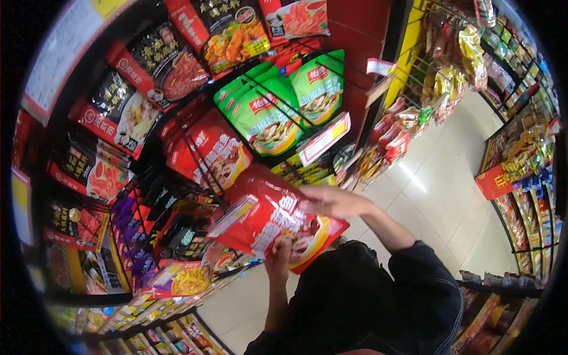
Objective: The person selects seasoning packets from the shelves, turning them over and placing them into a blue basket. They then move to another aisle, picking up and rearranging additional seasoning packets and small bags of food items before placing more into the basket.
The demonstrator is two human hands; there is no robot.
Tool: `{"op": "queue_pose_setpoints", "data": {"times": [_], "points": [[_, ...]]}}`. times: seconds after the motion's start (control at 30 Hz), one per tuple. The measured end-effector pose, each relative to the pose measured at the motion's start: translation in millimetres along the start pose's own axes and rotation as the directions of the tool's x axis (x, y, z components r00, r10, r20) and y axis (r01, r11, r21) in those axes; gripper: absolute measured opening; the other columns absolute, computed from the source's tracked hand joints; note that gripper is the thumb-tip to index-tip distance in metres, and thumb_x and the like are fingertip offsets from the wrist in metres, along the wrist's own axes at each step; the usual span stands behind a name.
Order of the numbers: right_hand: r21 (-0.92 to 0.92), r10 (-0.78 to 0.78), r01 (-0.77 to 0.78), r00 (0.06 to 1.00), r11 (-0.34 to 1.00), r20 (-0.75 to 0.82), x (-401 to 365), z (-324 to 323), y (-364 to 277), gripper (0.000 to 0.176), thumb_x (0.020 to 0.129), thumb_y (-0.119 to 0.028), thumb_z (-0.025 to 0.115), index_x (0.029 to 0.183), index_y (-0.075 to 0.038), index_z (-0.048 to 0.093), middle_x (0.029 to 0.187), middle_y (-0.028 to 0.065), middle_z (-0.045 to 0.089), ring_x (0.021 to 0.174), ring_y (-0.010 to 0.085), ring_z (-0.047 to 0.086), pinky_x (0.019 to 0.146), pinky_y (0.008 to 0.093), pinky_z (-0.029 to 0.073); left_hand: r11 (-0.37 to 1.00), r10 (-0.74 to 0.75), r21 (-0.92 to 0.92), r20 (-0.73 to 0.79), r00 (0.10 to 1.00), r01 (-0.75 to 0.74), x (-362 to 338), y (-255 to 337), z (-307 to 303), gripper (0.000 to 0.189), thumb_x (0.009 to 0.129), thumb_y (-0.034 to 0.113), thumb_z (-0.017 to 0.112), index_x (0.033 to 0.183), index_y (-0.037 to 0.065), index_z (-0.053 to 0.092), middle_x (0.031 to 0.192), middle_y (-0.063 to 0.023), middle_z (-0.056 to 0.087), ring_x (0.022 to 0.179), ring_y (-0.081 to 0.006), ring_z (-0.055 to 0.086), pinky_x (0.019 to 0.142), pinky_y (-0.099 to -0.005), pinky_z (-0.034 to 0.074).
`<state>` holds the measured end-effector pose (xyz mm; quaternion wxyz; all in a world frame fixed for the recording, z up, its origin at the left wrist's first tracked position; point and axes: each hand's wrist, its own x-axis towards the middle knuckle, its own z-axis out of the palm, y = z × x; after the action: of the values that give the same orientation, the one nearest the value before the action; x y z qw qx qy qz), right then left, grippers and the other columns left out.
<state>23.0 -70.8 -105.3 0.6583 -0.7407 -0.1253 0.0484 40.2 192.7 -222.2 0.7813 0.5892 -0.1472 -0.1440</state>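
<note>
A red food pouch [284, 216] with white lettering and a picture of food is held in front of the shelf, tilted. My left hand [280, 255] grips its near lower edge, with fingers curled round it. At the far right edge, my right hand [332, 201] is closed on the same pouch, and part of its fingers is hidden. Just beyond it, similar red pouches [210, 157] hang on black hooks. A price tag [234, 216] on a hook end overlaps the pouch's left part.
Green pouches [269, 115] hang on hooks behind, with a price label [325, 139] in front. Black and red packs [168, 65] fill the shelf to the left. Small packets [447, 89] hang at the right, beside the tiled aisle floor [426, 189]. More stocked shelves [523, 177] stand across the aisle.
</note>
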Motion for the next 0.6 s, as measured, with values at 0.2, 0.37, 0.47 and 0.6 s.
{"op": "queue_pose_setpoints", "data": {"times": [0.2, 0.37, 0.47, 0.6], "points": [[-0.215, 0.068, -0.049, 0.994, 0.975, 0.081, -32, -7, -36, 0.046, 0.103, -0.022, 0.061, 0.141, -0.002, 0.045, 0.131, 0.0213, 0.056, 0.119, 0.0365, 0.06, 0.099, 0.0429, 0.048, 0.964, 0.028, 0.249, 0.243, 0.97, -0.09, -31, 1, -4, 0.017, 0.092, 0.001, 0.072, 0.108, -0.001, 0.07, 0.101, -0.0079, 0.073, 0.094, -0.0179, 0.071, 0.083, -0.0334, 0.056], [-0.142, -0.166, 0.113, 0.874, 0.983, -0.457, -85, 23, -24, 0.094, 0.091, -0.012, 0.08, 0.159, -0.007, 0.015, 0.145, 0.0212, 0.048, 0.131, 0.0312, 0.055, 0.113, 0.0439, 0.042, 0.956, -0.011, 0.275, 0.381, 0.924, -0.102, -31, 9, 37, 0.044, 0.088, 0.008, 0.078, 0.127, -0.002, 0.059, 0.119, -0.0135, 0.07, 0.108, -0.0233, 0.069, 0.095, -0.0392, 0.055], [-0.595, -0.494, 0.037, 0.601, 0.803, -0.628, -100, 18, -16, 0.083, 0.086, -0.012, 0.083, 0.151, -0.005, 0.032, 0.131, 0.0239, 0.056, 0.118, 0.0357, 0.061, 0.104, 0.0429, 0.048, 0.942, -0.036, 0.3, 0.531, 0.846, -0.149, -6, 46, 76, 0.046, 0.088, 0.006, 0.077, 0.129, -0.003, 0.058, 0.121, -0.014, 0.07, 0.107, -0.0221, 0.069, 0.095, -0.0385, 0.054], [-0.767, -0.649, -0.326, 0.409, 0.553, -0.642, -90, 2, -95, 0.039, 0.083, -0.002, 0.077, 0.121, -0.009, 0.072, 0.123, 0.0247, 0.058, 0.117, 0.0405, 0.058, 0.099, 0.0445, 0.049, 0.968, 0.072, 0.151, 0.591, 0.803, -0.198, 26, 93, 132, 0.042, 0.087, 0.003, 0.076, 0.126, -0.004, 0.06, 0.118, -0.0133, 0.071, 0.108, -0.0211, 0.069, 0.094, -0.0377, 0.055]]}}
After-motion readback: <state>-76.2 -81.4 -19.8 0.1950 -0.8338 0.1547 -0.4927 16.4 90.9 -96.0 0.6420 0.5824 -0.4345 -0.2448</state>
